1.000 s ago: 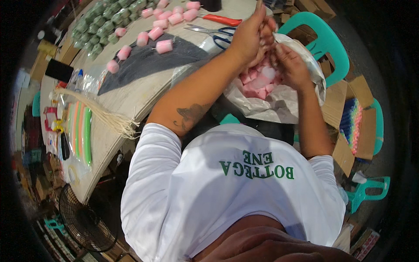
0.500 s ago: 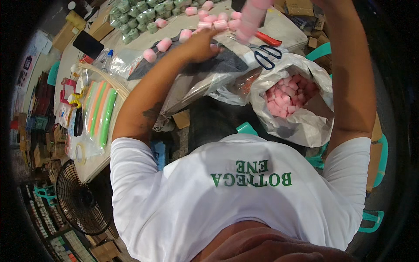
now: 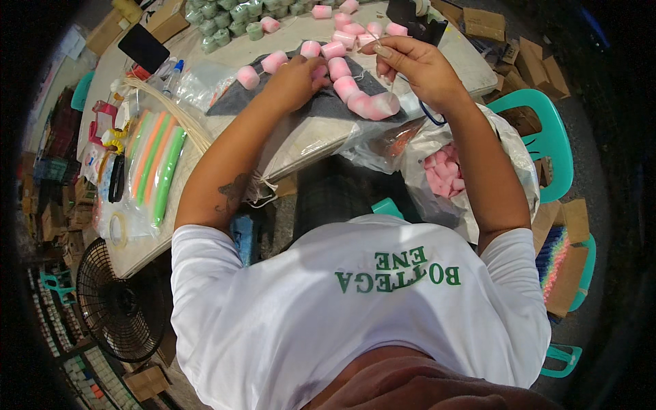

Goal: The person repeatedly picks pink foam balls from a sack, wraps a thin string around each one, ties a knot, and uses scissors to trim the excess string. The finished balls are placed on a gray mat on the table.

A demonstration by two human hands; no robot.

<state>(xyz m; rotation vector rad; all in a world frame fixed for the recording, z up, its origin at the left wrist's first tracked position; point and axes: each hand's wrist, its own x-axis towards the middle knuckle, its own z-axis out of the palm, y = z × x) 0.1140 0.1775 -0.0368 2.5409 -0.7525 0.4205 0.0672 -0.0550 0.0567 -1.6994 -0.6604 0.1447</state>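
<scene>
Well, the left hand point(image 3: 294, 83) lay over the dark cloth point(image 3: 239, 102), its fingers bent against a pink piece; whether they gripped it, I could not tell. The right hand point(image 3: 422, 67) was raised just beside, thumb and forefinger pinched together on a thin thread point(image 3: 393, 86). Between the hands a row of pink pieces point(image 3: 372, 106) curved over the cloth toward the near edge of the table point(image 3: 301, 150).

Right of the row, the blue loop of the scissors point(image 3: 430, 113) showed, the rest mostly hidden by the right hand. The right forearm crossed the white sack point(image 3: 509, 133) and covered part of its mouth, where more pink lumps point(image 3: 444, 171) showed. A clear bag point(image 3: 379, 147) sagged between table and sack, and a teal chair point(image 3: 557, 150) stood just beyond the sack.

Loose pink pieces lay past the hands, near a heap of green lumps point(image 3: 225, 24). To the left were a phone point(image 3: 143, 48), pale cords point(image 3: 178, 113) running down behind the left forearm, bagged coloured tubes point(image 3: 160, 164) and a tape roll point(image 3: 117, 229). A black fan point(image 3: 123, 301) stood beside the table's near left corner.
</scene>
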